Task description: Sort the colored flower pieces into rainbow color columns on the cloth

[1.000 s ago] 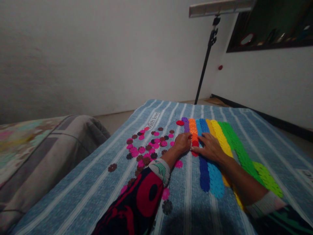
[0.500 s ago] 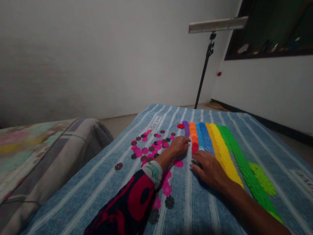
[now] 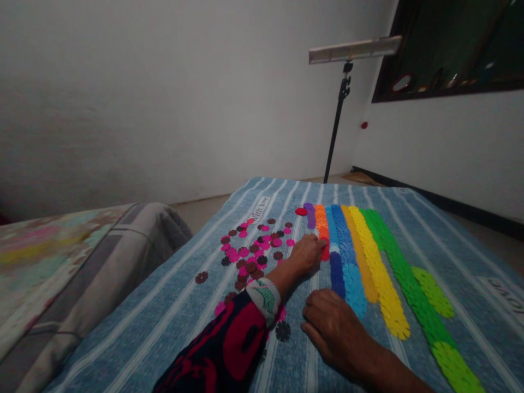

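Flat notched plastic discs, shaped like flowers, lie in overlapping rows by colour on a striped blue cloth. My left hand reaches to the near end of the orange row, its fingers closed at a red disc. My right hand rests on the cloth below the dark blue discs, fingers curled in; whatever may be inside is hidden. Left of my left hand lie scattered pink discs and brown discs. A black disc lies beside my left sleeve.
Light blue discs, a yellow row and a green row extend to the right. Another red disc sits by the purple row. A draped bed stands left; a lamp stand rises behind.
My right hand has drawn back toward me, uncovering the dark blue and light blue discs. My left hand has shifted slightly right and nearer, onto the red disc.
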Tool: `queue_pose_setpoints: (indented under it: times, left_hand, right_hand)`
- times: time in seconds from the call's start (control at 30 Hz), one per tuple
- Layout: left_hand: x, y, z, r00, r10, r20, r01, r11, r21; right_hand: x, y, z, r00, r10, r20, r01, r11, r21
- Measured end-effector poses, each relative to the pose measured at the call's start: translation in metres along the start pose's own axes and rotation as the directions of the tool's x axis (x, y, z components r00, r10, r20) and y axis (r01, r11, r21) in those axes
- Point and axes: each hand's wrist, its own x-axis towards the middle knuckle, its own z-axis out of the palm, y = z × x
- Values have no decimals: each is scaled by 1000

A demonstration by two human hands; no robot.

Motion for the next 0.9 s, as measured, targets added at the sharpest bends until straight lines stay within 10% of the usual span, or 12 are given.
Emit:
queue_pose_setpoints:
  times: [0.53, 0.77, 0.9]
  left_hand:
    - [-16, -4, 0, 999, 38, -35, -38, 999, 12]
    - [-39, -81, -39, 969, -238, -62, 242, 968, 61]
    - [-66, -129, -60, 850, -521, -79, 527, 844, 104]
  right_hand:
    - [-10, 5, 22, 945, -218, -243, 214, 976, -43]
    - [-13, 12, 31, 940, -257, -224, 239, 966, -103]
    - [-12, 11, 32, 935, -258, -243, 235, 965, -119]
